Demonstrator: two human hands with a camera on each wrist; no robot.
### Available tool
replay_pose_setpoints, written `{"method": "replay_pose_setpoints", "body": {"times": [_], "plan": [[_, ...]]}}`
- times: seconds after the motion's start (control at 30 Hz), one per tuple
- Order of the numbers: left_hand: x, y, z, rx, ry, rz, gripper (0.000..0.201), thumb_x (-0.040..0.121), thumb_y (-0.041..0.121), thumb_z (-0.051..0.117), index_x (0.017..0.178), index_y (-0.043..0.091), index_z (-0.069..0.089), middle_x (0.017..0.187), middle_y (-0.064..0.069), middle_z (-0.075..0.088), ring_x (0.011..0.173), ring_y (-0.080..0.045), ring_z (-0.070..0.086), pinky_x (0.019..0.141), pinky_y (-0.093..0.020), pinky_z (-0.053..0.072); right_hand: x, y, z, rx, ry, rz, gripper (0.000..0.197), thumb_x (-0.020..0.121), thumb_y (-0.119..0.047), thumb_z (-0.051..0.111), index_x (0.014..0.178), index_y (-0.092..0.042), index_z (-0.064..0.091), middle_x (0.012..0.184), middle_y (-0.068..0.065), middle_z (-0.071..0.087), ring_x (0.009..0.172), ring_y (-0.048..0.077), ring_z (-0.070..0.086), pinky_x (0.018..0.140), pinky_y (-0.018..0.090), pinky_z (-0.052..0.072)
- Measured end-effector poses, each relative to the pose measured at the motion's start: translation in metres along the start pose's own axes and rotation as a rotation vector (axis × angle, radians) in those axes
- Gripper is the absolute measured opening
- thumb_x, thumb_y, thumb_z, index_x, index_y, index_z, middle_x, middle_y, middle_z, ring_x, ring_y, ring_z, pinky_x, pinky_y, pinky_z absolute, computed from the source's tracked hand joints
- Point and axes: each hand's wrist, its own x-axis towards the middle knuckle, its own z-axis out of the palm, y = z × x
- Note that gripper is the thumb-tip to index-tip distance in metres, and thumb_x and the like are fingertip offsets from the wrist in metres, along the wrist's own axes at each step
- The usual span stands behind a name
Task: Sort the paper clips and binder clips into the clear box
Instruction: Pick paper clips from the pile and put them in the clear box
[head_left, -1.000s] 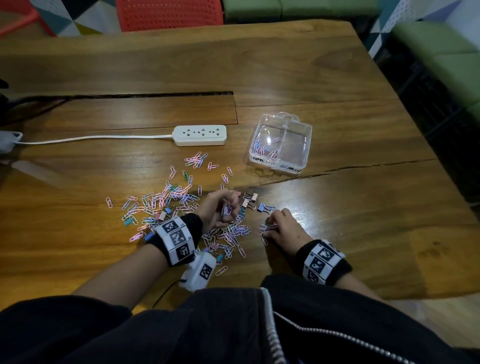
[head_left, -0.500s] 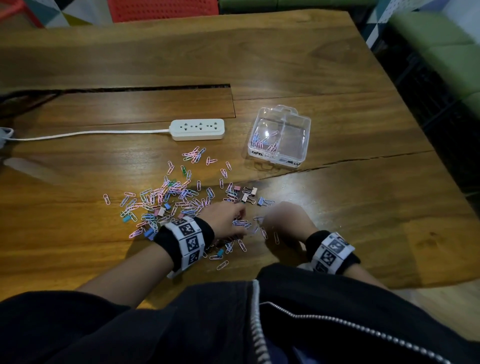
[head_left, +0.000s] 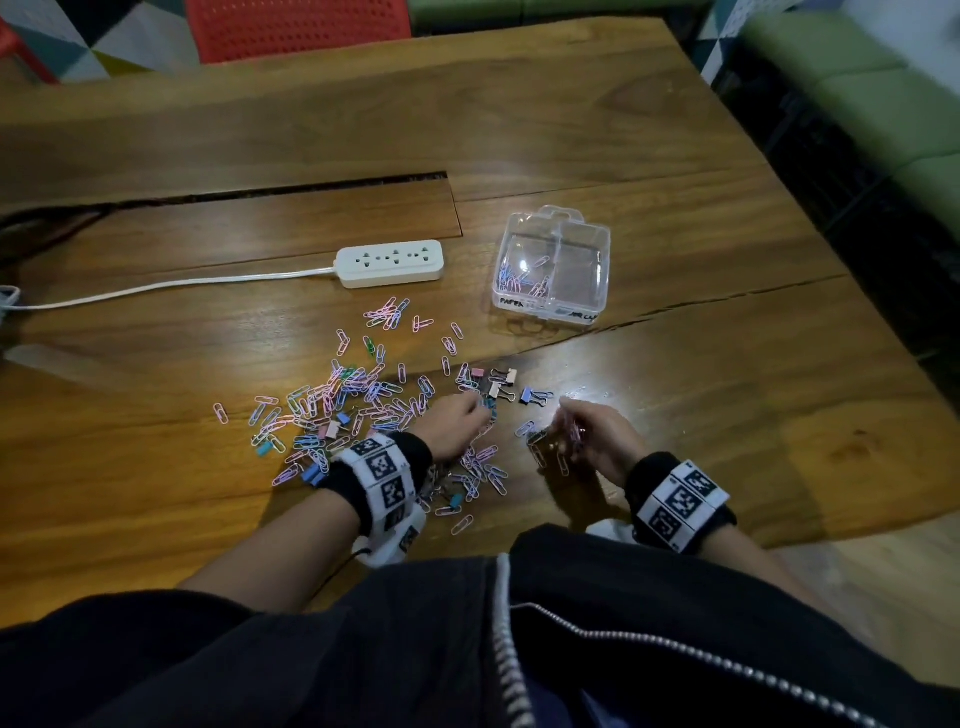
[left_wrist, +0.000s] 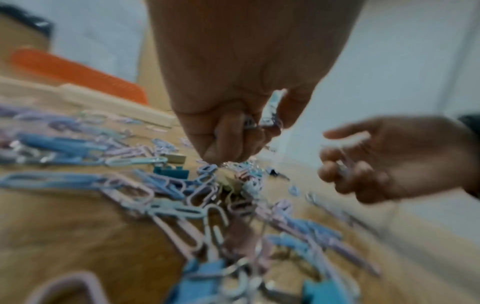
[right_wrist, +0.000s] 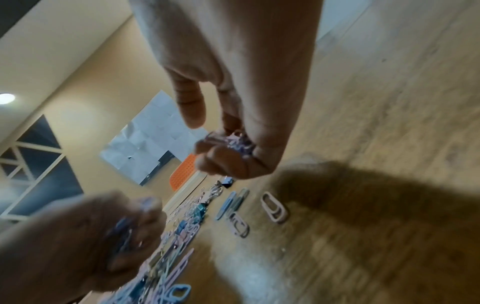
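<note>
- The left hand (head_left: 457, 423) sits at centre frame in the head view, at the right edge of the scattered paper clips (head_left: 332, 400); its grip is curled shut around a few clips, which the left wrist view shows tucked between the bent fingers (left_wrist: 226, 135).
- The right hand (head_left: 597, 434) lies just right of the left one, the two hands near but apart; its grip cups a small bunch of paper clips, seen in the right wrist view against the curled fingers (right_wrist: 223, 162), with the thumb lifted clear above them.
- A few loose paper clips lie on the tabletop (head_left: 727, 415) directly below and between the two hands.
- The binder clips (head_left: 493, 387) sit in a small cluster just above both hands in the head view, close to the left fingertips; whether they touch cannot be told.
- The clear box (head_left: 553, 267) stands open, upper right of the hands and well apart from them, with some paper clips in its left compartment.
- A white power strip (head_left: 389, 262) lies left of the box.
</note>
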Motion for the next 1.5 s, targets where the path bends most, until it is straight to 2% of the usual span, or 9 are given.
{"method": "replay_pose_setpoints", "body": {"times": [0.1, 0.2, 0.37, 0.53, 0.7, 1.03, 1.17, 1.3, 1.5], "plan": [[-0.002, -0.007, -0.009, -0.744, -0.053, -0.126, 0.031, 0.091, 0.007, 0.028, 0.062, 0.015, 0.035, 0.047, 0.006, 0.045, 0.034, -0.005, 0.033, 0.037, -0.013, 0.025, -0.004, 0.006, 0.007, -0.301, 0.104, -0.067, 0.021, 0.094, -0.018, 0.045, 0.076, -0.009, 0.05, 0.067, 0.0, 0.051, 0.053, 0.01, 0.042, 0.049, 0.019, 0.032], [-0.005, -0.014, -0.012, -0.993, -0.121, -0.164, 0.032, 0.091, 0.018, 0.027, 0.06, 0.015, 0.035, 0.043, 0.008, 0.046, 0.03, -0.005, 0.032, 0.034, -0.007, 0.021, -0.003, 0.017, 0.01, -0.616, 0.222, -0.127, 0.016, 0.096, -0.011, 0.038, 0.099, -0.003, 0.051, 0.08, -0.005, 0.053, 0.069, 0.011, 0.051, 0.061, 0.022, 0.041], [-0.01, -0.005, -0.005, -0.381, -0.031, -0.142, 0.04, 0.092, 0.039, 0.047, 0.059, 0.02, 0.039, 0.054, 0.006, 0.038, 0.043, -0.007, 0.032, 0.043, -0.018, 0.028, -0.007, 0.033, 0.009, -1.094, 0.349, -0.07, 0.028, 0.094, -0.035, 0.041, 0.1, -0.009, 0.05, 0.093, 0.011, 0.06, 0.092, 0.031, 0.058, 0.085, 0.043, 0.048], [-0.016, 0.0, 0.012, 0.156, -0.019, 0.054, 0.03, 0.083, 0.045, 0.059, 0.069, 0.021, 0.049, 0.071, 0.004, 0.049, 0.071, -0.015, 0.048, 0.069, -0.03, 0.044, -0.005, 0.041, 0.008, -1.061, 0.288, -0.082, 0.02, 0.084, -0.037, 0.059, 0.085, -0.019, 0.051, 0.092, 0.003, 0.061, 0.092, 0.024, 0.058, 0.081, 0.035, 0.045], [-0.02, 0.005, 0.019, 0.619, -0.026, 0.23, 0.042, 0.075, 0.051, 0.065, 0.103, 0.02, 0.06, 0.105, 0.001, 0.063, 0.099, -0.017, 0.057, 0.073, -0.027, 0.041, -0.003, 0.035, 0.012, -0.935, 0.232, -0.112, 0.018, 0.09, -0.023, 0.053, 0.074, -0.019, 0.044, 0.074, -0.006, 0.049, 0.082, 0.016, 0.048, 0.07, 0.026, 0.035], [-0.019, -0.004, 0.025, 0.881, -0.117, 0.288, 0.039, 0.094, 0.042, 0.04, 0.11, 0.008, 0.054, 0.103, -0.007, 0.063, 0.093, -0.022, 0.062, 0.079, -0.035, 0.055, -0.01, 0.014, 0.013, -0.061, 0.162, -0.039, 0.026, 0.092, 0.003, 0.038, 0.075, -0.017, 0.041, 0.065, 0.002, 0.046, 0.053, 0.011, 0.035, 0.049, 0.022, 0.025], [-0.018, -0.004, 0.023, 0.946, -0.079, 0.321, 0.037, 0.098, 0.036, 0.032, 0.108, 0.008, 0.054, 0.104, -0.006, 0.06, 0.091, -0.022, 0.061, 0.07, -0.031, 0.05, -0.009, 0.01, 0.02, -0.278, 0.215, -0.041, 0.022, 0.092, 0.0, 0.034, 0.081, -0.016, 0.045, 0.07, 0.0, 0.048, 0.058, 0.013, 0.041, 0.051, 0.023, 0.03], [-0.014, -0.005, 0.011, 0.488, -0.042, 0.128, 0.026, 0.097, 0.029, 0.032, 0.083, 0.014, 0.047, 0.082, -0.005, 0.05, 0.074, -0.02, 0.051, 0.063, -0.027, 0.039, -0.002, 0.015, 0.021, -0.891, 0.178, -0.154, 0.024, 0.092, -0.028, 0.048, 0.103, -0.007, 0.052, 0.101, 0.007, 0.052, 0.093, 0.024, 0.052, 0.08, 0.032, 0.041], [-0.002, -0.005, -0.018, -0.682, 0.016, -0.231, 0.031, 0.09, 0.012, 0.028, 0.06, 0.016, 0.034, 0.056, 0.002, 0.031, 0.036, -0.007, 0.028, 0.035, -0.012, 0.021, 0.007, 0.015, 0.015, -1.203, 0.063, -0.233, 0.015, 0.088, -0.029, 0.056, 0.09, -0.017, 0.048, 0.096, -0.002, 0.041, 0.088, 0.017, 0.046, 0.073, 0.024, 0.033]]}}
